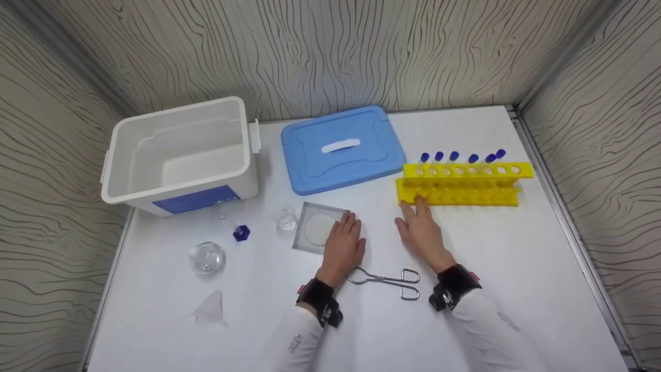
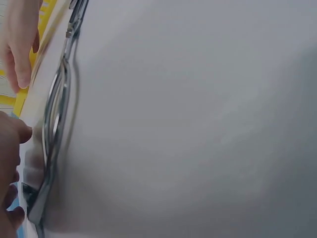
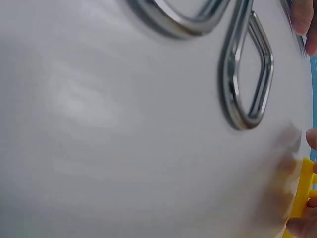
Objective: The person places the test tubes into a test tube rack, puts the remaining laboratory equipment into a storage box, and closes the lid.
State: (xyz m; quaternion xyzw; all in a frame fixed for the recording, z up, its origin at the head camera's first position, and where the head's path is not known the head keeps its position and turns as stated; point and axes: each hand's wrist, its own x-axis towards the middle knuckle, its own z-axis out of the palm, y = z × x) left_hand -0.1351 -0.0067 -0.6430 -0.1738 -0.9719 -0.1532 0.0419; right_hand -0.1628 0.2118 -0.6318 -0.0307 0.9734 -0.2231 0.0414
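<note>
My left hand (image 1: 343, 248) lies palm down with fingers straight over the right edge of a square wire gauze (image 1: 310, 227) with a white round centre. To its right, the fingertips of my right hand (image 1: 424, 237) touch the front edge of a yellow test tube rack (image 1: 459, 196). Several tubes with blue caps (image 1: 454, 156) stand in the rack. Between the wrists, metal crucible tongs (image 1: 384, 279) lie flat; their handle loops (image 3: 233, 84) show in the right wrist view, their curved arms (image 2: 57, 109) in the left one. Neither hand grips anything.
A white bin (image 1: 175, 155) stands at the back left, beside its blue lid (image 1: 341, 160). On the left lie a small glass vessel (image 1: 286, 220), a clear cylinder with a blue hexagonal base (image 1: 241, 233), a round glass vessel (image 1: 207, 259) and a clear funnel (image 1: 210, 308).
</note>
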